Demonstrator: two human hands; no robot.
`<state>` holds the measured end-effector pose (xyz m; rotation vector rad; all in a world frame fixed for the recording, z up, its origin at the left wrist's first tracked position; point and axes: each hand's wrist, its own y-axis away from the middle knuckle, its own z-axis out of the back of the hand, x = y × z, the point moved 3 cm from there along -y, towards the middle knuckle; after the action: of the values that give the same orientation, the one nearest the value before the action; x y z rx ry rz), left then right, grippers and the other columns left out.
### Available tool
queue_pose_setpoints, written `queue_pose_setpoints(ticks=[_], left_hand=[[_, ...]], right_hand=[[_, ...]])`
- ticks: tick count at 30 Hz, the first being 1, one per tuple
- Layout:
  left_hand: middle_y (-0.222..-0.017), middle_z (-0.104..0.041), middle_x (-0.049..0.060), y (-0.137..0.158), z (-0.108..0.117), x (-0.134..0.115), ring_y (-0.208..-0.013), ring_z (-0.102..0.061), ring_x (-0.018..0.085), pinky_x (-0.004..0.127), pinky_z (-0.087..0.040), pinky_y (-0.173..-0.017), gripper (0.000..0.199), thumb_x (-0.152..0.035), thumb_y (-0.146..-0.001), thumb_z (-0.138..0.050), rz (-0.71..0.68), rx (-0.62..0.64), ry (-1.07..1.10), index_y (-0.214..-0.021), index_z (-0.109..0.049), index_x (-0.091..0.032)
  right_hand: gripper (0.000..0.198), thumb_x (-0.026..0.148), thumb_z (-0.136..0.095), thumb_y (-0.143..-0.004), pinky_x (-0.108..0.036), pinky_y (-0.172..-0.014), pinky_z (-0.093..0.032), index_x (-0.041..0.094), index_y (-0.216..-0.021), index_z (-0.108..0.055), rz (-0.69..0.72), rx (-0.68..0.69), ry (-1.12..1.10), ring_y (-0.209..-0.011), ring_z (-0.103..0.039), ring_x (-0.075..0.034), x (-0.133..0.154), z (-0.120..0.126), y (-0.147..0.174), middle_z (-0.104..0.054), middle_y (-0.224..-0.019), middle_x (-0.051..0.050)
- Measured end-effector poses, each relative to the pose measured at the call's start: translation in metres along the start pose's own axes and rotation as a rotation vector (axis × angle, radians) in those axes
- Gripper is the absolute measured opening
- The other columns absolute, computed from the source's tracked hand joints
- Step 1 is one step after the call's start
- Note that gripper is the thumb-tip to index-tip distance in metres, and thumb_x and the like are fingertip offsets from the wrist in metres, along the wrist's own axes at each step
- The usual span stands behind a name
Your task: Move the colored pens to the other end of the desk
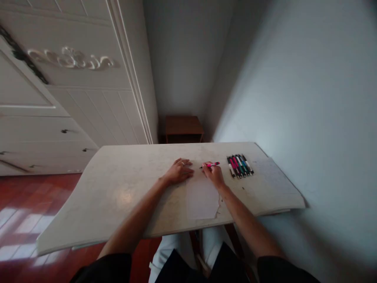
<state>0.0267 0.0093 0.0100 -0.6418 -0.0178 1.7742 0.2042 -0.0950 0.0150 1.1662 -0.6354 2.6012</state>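
Note:
A pink and black pen (pixel 214 164) is held in the fingers of my right hand (pixel 215 175), its tip pointing left over the upper part of a white sheet of paper (pixel 202 199). Whether the tip touches the paper I cannot tell. My left hand (pixel 178 171) lies flat with fingers spread at the sheet's upper left edge, a ring on one finger. Right of my right hand, several pens (pixel 240 166) in pink, teal, white and black lie side by side in a row.
The white table (pixel 126 173) spans the space before me. Another pale sheet (pixel 272 173) lies at its right end by the wall (pixel 309 98). A white cabinet (pixel 88 78) stands at the left, and a small brown wooden stand (pixel 184 125) sits beyond the far edge.

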Motion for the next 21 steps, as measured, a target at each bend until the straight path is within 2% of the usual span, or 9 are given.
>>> queue_pose_setpoints(ticks=[6,13,21], left_hand=[[-0.128,-0.062,0.007,0.0002,-0.0011,0.0014,-0.127,-0.049,0.027,0.053,-0.029,-0.112,0.025,-0.043,-0.088,-0.06,0.025,0.001,0.016,-0.105,-0.073,-0.03],[-0.126,-0.063,0.007,-0.0005,-0.0023,0.0024,-0.123,-0.052,0.025,0.05,-0.031,-0.111,0.025,-0.043,-0.086,-0.062,0.023,-0.02,0.036,-0.104,-0.074,-0.029],[-0.122,-0.065,0.007,-0.0011,0.0002,0.0012,-0.119,-0.055,0.024,0.047,-0.035,-0.109,0.022,-0.039,-0.084,-0.065,0.008,-0.049,0.059,-0.101,-0.075,-0.029]], right_hand=[[0.036,0.041,-0.045,-0.09,-0.022,-0.05,-0.042,0.018,-0.071,-0.065,0.036,0.037,0.019,-0.053,-0.061,-0.017,0.0049,0.0013,0.0009,-0.065,-0.056,-0.004],[0.032,0.037,-0.044,-0.089,-0.024,-0.054,-0.041,0.017,-0.08,-0.067,0.078,-0.028,0.124,-0.051,-0.059,-0.017,0.0052,0.0017,-0.0003,-0.065,-0.056,-0.005],[0.034,0.041,-0.043,-0.09,-0.022,-0.05,-0.039,0.018,-0.079,-0.065,0.037,0.002,0.042,-0.049,-0.057,-0.016,0.0079,0.0013,0.0021,-0.062,-0.054,-0.003]])
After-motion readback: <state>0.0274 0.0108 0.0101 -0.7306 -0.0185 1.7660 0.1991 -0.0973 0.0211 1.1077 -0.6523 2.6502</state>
